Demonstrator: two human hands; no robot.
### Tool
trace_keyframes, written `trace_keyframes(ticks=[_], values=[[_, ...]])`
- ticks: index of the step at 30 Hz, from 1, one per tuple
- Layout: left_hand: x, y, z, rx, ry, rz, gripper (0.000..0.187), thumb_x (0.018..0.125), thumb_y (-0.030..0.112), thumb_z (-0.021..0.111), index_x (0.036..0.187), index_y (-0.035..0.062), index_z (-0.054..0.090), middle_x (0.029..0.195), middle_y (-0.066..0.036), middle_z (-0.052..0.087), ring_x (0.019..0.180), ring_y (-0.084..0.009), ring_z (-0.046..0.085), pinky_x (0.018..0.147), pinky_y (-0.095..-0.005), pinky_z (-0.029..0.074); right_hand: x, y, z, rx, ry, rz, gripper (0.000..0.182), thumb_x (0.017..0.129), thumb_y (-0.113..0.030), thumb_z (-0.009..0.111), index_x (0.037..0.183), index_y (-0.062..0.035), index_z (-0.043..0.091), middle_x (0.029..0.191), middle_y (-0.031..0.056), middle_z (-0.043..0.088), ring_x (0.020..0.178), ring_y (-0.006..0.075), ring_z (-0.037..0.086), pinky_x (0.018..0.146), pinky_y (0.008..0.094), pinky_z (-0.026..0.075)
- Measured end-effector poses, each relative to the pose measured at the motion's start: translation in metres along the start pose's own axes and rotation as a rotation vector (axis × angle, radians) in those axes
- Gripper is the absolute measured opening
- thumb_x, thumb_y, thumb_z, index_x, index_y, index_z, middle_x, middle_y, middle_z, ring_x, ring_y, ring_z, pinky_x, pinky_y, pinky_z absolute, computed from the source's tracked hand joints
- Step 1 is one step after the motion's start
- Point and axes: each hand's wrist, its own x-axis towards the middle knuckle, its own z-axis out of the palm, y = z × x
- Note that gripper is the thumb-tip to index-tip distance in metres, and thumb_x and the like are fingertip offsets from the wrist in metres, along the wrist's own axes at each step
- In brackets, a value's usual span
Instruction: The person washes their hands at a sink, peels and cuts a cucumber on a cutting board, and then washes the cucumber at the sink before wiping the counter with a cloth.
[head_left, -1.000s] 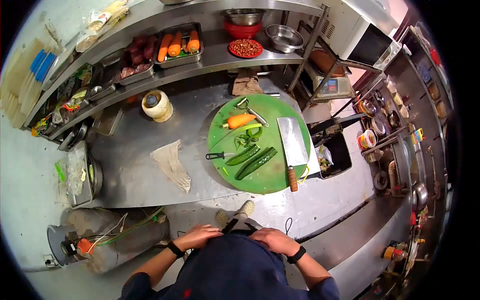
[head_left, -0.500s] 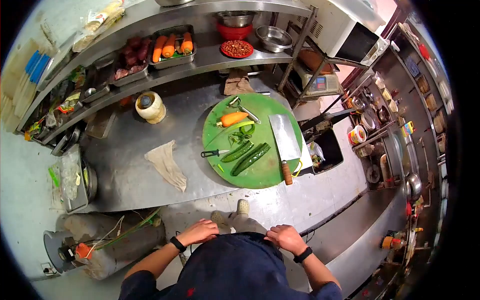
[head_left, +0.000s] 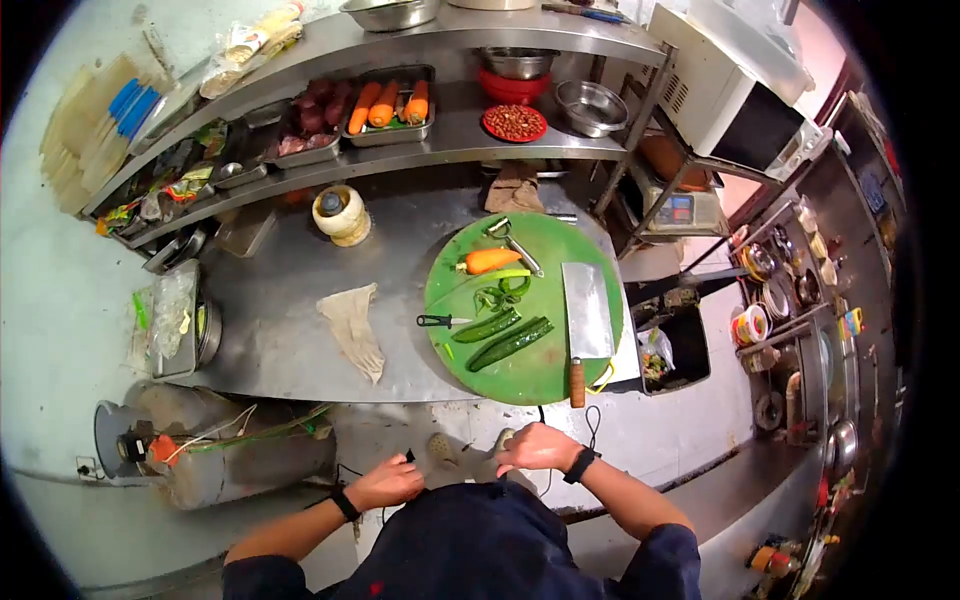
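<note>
Garment point(head_left: 455, 540) is apparently undergoing adjustment at the wearer's waist.
Left hand point(head_left: 392, 483) and right hand point(head_left: 540, 448) are hovering apart near its front edge, fingers partly curling; whether either is gripping anything cannot be told. Cleaver point(head_left: 586, 325) is lying on the green board point(head_left: 535, 378), on the bench point(head_left: 270, 330); any reach for it would be calling for opening the right hand and extending forward.
</note>
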Motion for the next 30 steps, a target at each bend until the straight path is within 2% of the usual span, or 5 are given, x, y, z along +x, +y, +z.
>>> trace_keyframes(ticks=[10,13,16,20,30], values=[[-0.033,0.051,-0.001,-0.167,-0.026,-0.266,0.009,0.086,0.020,0.063,0.083,0.0127,0.060,0.080,-0.005,0.060,0.085,-0.0266,0.060,0.076,-0.0412,0.044,0.056,0.019,-0.023,0.061,-0.106,-0.370,0.043,0.092,-0.052,0.054,0.080,-0.0107,0.057,0.066,0.0087,0.061,0.063,0.0299,0.065,0.055,0.0416,0.050],[-0.022,0.049,-0.010,-0.117,-0.080,-0.299,0.006,0.085,0.019,0.063,0.083,0.0137,0.061,0.079,-0.004,0.059,0.083,-0.0250,0.060,0.075,-0.0392,0.043,0.040,0.019,-0.002,0.176,-0.038,-0.205,0.047,0.092,-0.054,0.053,0.079,-0.0098,0.059,0.062,0.0125,0.060,0.063,0.0338,0.064,0.053,0.0434,0.048],[0.010,0.041,-0.009,0.069,0.076,-0.253,0.010,0.082,0.018,0.063,0.076,0.0144,0.056,0.072,-0.001,0.055,0.080,-0.0198,0.059,0.075,-0.0355,0.043,0.001,0.018,0.010,0.154,-0.034,0.015,0.048,0.093,-0.055,0.055,0.075,-0.0102,0.057,0.067,0.0091,0.063,0.064,0.0329,0.064,0.053,0.0428,0.048],[0.057,0.038,-0.015,0.155,0.082,-0.081,0.014,0.082,0.017,0.062,0.074,0.0157,0.050,0.070,0.000,0.051,0.075,-0.0188,0.056,0.077,-0.0357,0.041,-0.046,0.010,0.039,0.256,0.122,0.237,0.050,0.093,-0.059,0.053,0.076,-0.0127,0.060,0.066,0.0111,0.063,0.062,0.0343,0.064,0.052,0.0433,0.049],[0.091,0.030,0.008,0.124,0.118,0.162,0.010,0.084,0.014,0.058,0.077,0.0120,0.052,0.072,-0.004,0.052,0.080,-0.0209,0.057,0.082,-0.0386,0.040,-0.092,-0.019,0.050,0.281,0.071,0.523,0.047,0.094,-0.057,0.052,0.081,-0.0142,0.068,0.071,0.0134,0.066,0.066,0.0342,0.066,0.056,0.0434,0.050]])
